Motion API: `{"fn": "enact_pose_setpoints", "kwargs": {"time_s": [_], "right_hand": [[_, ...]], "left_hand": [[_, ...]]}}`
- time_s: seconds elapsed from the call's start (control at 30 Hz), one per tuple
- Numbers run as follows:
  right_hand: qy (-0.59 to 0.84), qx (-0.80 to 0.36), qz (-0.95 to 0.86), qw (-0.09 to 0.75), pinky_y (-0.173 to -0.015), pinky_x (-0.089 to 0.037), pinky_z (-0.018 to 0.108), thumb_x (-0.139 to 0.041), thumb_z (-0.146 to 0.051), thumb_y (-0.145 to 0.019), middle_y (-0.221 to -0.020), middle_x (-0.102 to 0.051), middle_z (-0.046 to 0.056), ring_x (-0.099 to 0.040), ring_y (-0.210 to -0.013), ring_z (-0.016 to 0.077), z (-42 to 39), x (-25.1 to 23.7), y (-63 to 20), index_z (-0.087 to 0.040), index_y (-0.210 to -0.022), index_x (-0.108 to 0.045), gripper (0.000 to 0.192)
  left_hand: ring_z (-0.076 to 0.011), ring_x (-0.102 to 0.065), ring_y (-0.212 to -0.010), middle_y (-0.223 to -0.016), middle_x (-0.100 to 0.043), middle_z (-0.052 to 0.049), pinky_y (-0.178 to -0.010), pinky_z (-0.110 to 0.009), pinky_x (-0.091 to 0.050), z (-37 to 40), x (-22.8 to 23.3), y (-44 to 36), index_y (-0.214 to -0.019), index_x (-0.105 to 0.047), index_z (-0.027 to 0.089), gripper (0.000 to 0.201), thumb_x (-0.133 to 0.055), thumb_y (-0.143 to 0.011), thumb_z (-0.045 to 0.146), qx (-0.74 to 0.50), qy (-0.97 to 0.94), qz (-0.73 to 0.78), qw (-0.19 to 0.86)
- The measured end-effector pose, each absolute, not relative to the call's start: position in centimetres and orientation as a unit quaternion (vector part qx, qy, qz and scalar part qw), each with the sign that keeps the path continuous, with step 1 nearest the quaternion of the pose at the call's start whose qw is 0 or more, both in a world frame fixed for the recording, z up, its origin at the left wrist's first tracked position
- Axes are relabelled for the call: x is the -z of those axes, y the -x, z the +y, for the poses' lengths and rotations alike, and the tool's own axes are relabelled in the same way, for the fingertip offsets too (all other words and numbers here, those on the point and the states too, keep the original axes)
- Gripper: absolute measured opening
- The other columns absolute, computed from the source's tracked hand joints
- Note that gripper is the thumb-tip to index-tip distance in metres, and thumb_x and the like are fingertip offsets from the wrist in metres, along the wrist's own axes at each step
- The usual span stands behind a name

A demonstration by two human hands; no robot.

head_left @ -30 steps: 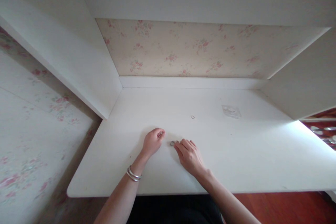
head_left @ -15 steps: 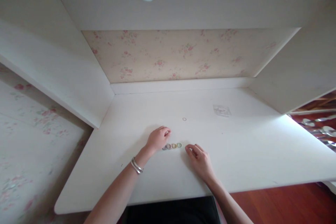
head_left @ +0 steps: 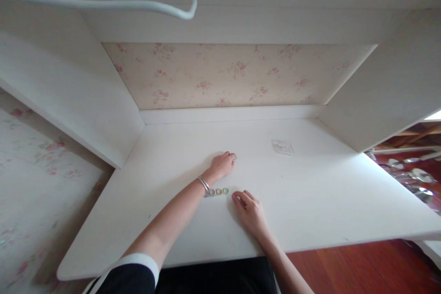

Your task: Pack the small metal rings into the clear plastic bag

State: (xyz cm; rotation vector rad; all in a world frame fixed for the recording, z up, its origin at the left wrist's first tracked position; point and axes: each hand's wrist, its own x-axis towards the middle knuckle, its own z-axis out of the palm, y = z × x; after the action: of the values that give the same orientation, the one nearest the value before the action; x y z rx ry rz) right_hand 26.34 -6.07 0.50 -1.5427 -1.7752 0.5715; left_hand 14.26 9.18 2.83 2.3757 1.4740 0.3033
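At the fingertips of the left hand [head_left: 223, 164], stretched forward across the white bench [head_left: 310, 202], a small thin ring [head_left: 234, 157] is pinched in a closed grip. Behind that wrist with its silver bangles [head_left: 204, 184], a short row of little rings [head_left: 218, 191], grey, peach and yellow-green, lies flat on the bench. Just beside the row, the right hand [head_left: 250, 212] rests palm-down, fingers loosely curled, holding nothing. Farther back lies a small clear packet [head_left: 282, 147].
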Motion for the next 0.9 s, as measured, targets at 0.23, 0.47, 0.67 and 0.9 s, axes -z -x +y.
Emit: {"fn": "enact_pose_setpoints", "kwargs": {"time_s": [0.23,0.47,0.67,0.9], "right_hand": [[0.592,-0.216,-0.689,0.358,-0.054,-0.038,0.022,-0.037,-0.040,-0.092,-0.072,-0.059,0.002,-0.053,-0.057,0.0117,-6.2,-0.4,-26.4,-0.022,-0.088,-0.066,0.034],[0.590,-0.222,-0.696,0.343,-0.058,-0.040,0.022,-0.037,-0.037,-0.093,-0.075,-0.060,0.002,-0.055,-0.061,0.0124,-6.2,-0.9,-26.4,-0.023,-0.090,-0.065,0.031],[0.595,-0.222,-0.702,0.322,-0.060,-0.040,0.022,-0.036,-0.038,-0.093,-0.076,-0.060,0.002,-0.055,-0.061,0.0123,-6.2,-1.1,-26.2,-0.024,-0.090,-0.064,0.031],[0.608,-0.232,-0.691,0.315,-0.061,-0.040,0.023,-0.037,-0.040,-0.093,-0.078,-0.061,0.001,-0.055,-0.063,0.0124,-6.0,-1.0,-26.0,-0.024,-0.091,-0.064,0.031]], "left_hand": [[-0.0193,-0.061,-0.089,-0.103,-0.061,-0.008,-0.078,-0.030,-0.044,9.3,-2.8,-13.6,-0.100,-0.062,0.022,0.024,-0.042,-0.092,0.032,-0.095,-0.846,0.500,0.157],[-0.0186,-0.060,-0.088,-0.104,-0.060,-0.007,-0.076,-0.029,-0.044,8.0,-2.8,-11.0,-0.099,-0.062,0.021,0.026,-0.038,-0.093,0.030,-0.103,-0.850,0.498,0.136],[-0.0159,-0.060,-0.086,-0.101,-0.061,-0.004,-0.076,-0.026,-0.044,7.0,-2.6,-7.7,-0.093,-0.064,0.023,0.025,-0.039,-0.093,0.029,-0.170,-0.822,0.527,0.136],[-0.0150,-0.057,-0.079,-0.084,-0.061,-0.004,-0.076,-0.025,-0.043,3.6,-2.6,-3.6,-0.084,-0.064,0.018,0.026,-0.042,-0.090,0.030,-0.309,-0.735,0.562,0.222]]}}
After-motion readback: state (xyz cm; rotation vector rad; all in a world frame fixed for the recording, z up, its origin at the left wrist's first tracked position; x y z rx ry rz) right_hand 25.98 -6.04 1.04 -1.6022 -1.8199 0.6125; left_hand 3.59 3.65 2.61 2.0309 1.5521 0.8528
